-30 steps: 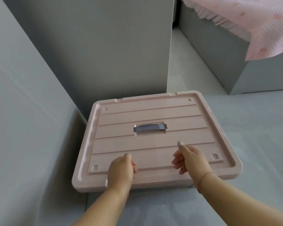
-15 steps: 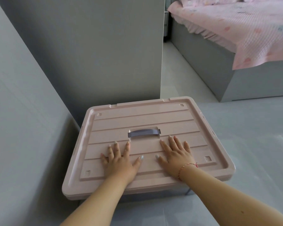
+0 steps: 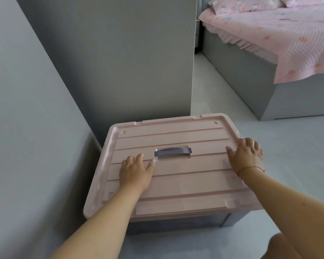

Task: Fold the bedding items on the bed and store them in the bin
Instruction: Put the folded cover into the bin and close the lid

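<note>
Grey floor, frame centre: left hand (image 3: 136,170) flat, open on bin (image 3: 176,224) lid (image 3: 176,180), right hand (image 3: 246,156) loosely curled over right edge, likely pressing it shut.

The bin (image 3: 176,224) sits in a corner: grey walls (image 3: 105,58) close its far and left sides. Its pink lid (image 3: 176,184) is shut, blocking entry from above. Open floor (image 3: 288,146) lies right (clear up to the bed (image 3: 281,32)) and in front.

Smooth matt plastic lid (image 3: 176,182)
</note>
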A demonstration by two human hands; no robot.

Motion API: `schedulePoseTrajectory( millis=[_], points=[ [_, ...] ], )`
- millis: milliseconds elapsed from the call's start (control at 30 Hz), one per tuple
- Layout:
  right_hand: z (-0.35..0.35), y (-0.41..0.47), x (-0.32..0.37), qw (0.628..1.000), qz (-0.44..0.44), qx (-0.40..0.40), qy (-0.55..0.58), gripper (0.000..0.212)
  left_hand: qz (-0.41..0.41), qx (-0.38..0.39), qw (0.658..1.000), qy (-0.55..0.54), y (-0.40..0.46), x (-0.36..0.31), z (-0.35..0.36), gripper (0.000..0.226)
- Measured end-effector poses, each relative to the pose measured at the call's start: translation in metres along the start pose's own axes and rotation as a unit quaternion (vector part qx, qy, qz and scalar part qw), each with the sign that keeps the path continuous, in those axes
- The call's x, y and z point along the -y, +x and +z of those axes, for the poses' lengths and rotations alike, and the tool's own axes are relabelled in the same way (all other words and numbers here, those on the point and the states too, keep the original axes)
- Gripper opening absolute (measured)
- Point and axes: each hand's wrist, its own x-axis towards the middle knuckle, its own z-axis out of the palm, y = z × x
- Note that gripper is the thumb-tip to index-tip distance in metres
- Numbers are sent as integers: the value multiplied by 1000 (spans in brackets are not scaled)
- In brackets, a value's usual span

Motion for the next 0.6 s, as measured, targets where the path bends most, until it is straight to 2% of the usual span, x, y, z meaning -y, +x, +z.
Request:
schedulePoseTrajectory(
  millis=[100, 233, 367, 600],
  points=[
    [4, 20, -3, 999, 42, 15, 3, 54, -40, -31, 998, 46, 16, 17, -6, 69],
    [17, 33, -9, 990, 116, 69, 36, 59, -106, -13, 991, 76, 34, 51, -10, 90],
    [17, 43, -18, 977, 171, 119, 48, 57, -169, 11, 985, 18, 42, 72, -11, 102],
    [14, 53, -24, 959, 206, 185, 64, 56, -212, 32, 976, -35, 57, 93, -12, 77]
  ],
)
